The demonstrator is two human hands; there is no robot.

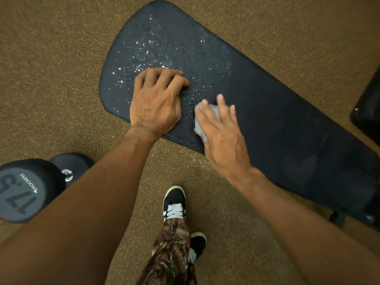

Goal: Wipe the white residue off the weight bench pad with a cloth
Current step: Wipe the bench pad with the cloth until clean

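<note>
The black weight bench pad point(267, 103) runs from the upper middle to the right edge. White specks of residue point(144, 52) dot its wide left end. My left hand point(154, 99) rests on the pad near its front edge, fingers curled, holding nothing. My right hand point(220, 128) presses a small grey cloth point(200, 124) flat against the pad just right of the left hand, fingers spread over it. Most of the cloth is hidden under the palm.
A black dumbbell point(30, 188) marked 17.5 lies on the brown speckled floor point(51, 68) at the lower left. My feet in black shoes point(174, 200) stand close to the bench's front edge. Another dark pad point(368, 112) shows at the right edge.
</note>
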